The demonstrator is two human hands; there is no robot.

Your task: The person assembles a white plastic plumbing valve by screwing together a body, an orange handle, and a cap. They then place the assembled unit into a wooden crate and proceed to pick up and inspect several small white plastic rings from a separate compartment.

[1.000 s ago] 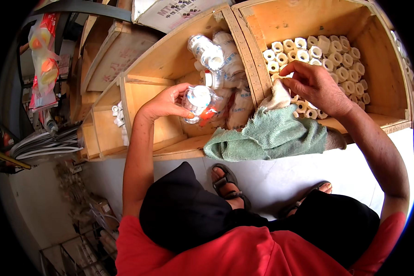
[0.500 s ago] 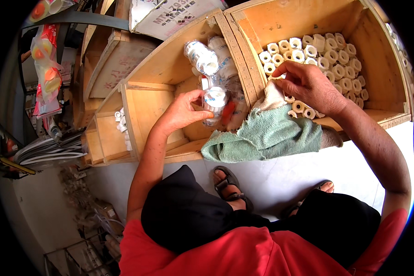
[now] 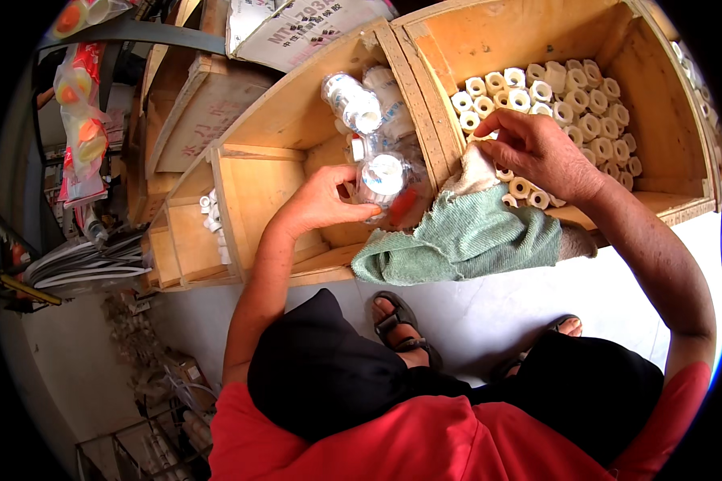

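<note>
My left hand (image 3: 326, 198) reaches into the middle wooden bin, thumb and fingers curled round the side of a white pipe fitting (image 3: 382, 178) in clear plastic wrap. More wrapped white fittings (image 3: 353, 102) lie just beyond it. Over the bins' front edge drapes a green cloth (image 3: 465, 236) with a whitish end. My right hand (image 3: 541, 152) is closed in a pinch above the right bin, at the tip of that whitish end; the exact grip is partly hidden. Under and beyond this hand, small white threaded fittings (image 3: 590, 124) stand in rows.
The wooden bins (image 3: 429, 88) have raised dividers and a front rim. A smaller bin (image 3: 188, 236) at left holds a few white pieces. Behind stands a printed cardboard box (image 3: 297, 32). Wrapped goods (image 3: 80, 120) hang at far left, above a bundle of white tubes (image 3: 88, 260).
The wrapped fitting under my left hand has shifted slightly right and toward me, and the left thumb moved with it. My right hand and the cloth have hardly moved.
</note>
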